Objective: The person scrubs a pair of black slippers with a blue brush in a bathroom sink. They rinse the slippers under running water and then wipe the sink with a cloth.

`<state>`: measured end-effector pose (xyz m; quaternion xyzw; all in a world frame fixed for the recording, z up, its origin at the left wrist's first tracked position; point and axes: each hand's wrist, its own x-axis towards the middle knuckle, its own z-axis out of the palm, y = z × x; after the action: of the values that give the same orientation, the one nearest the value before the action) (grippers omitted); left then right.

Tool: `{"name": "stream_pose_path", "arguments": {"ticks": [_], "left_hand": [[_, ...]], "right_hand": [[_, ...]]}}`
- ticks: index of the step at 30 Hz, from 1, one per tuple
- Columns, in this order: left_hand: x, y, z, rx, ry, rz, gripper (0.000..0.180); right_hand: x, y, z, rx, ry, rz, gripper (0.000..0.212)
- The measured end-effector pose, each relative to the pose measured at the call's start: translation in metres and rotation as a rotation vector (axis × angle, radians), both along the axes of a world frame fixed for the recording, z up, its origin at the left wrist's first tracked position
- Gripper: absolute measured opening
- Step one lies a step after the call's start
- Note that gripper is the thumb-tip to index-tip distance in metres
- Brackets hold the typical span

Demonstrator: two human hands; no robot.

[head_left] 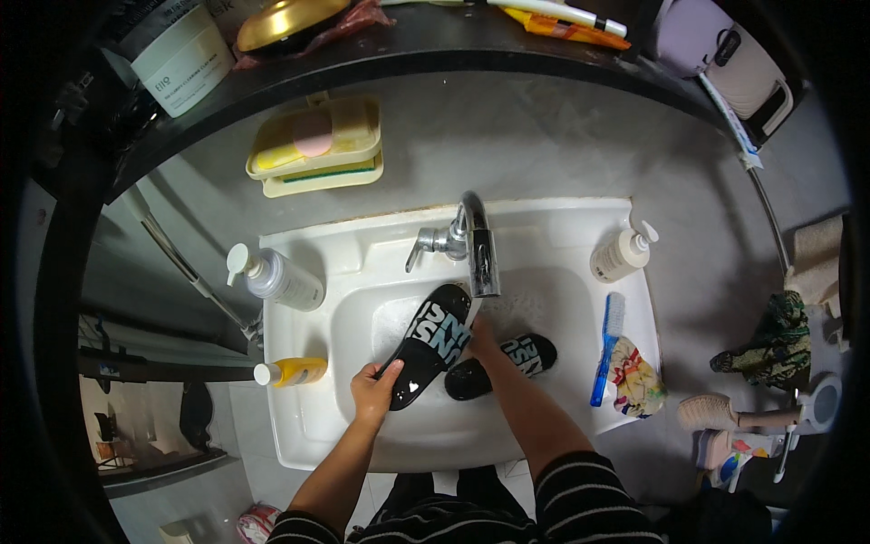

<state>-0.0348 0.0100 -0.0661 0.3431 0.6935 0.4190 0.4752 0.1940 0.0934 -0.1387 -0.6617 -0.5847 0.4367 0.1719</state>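
Note:
A black slide sandal with white and light-blue lettering on its strap is tilted over the basin. My left hand grips its heel end, thumb on top of the footbed. Under the chrome faucet, a stream of water falls by the strap. My right hand is at the strap's right edge in that stream; its fingers are mostly hidden. The matching slide sandal lies in the white sink, partly covered by my right forearm.
A pump bottle and a yellow bottle stand on the sink's left rim. On the right are another pump bottle, a blue brush and a patterned cloth. A soap holder hangs beneath a dark shelf.

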Motion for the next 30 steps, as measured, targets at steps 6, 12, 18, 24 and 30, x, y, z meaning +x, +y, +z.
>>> {"name": "stream_pose_path", "arguments": {"ticks": [6, 12, 18, 24, 30], "left_hand": [[0.027, 0.028, 0.015, 0.034, 0.2, -0.202, 0.047], [0.05, 0.119, 0.049, 0.231, 0.099, -0.307, 0.084], [0.072, 0.131, 0.094, 0.059, -0.076, -0.329, 0.085], [0.07, 0.121, 0.093, 0.007, -0.125, -0.375, 0.083], [0.057, 0.138, 0.065, 0.086, -0.015, -0.425, 0.072]], "right_hand": [[0.011, -0.032, 0.102, -0.37, 1.752, -0.661, 0.024], [0.033, -0.038, 0.093, 0.011, 1.159, -0.979, 0.029], [0.028, -0.053, 0.117, 0.193, 0.92, -0.818, 0.035], [-0.011, -0.054, 0.149, 0.164, 0.894, -0.667, 0.032], [-0.015, -0.048, 0.154, 0.156, 0.853, -0.681, 0.034]]}}
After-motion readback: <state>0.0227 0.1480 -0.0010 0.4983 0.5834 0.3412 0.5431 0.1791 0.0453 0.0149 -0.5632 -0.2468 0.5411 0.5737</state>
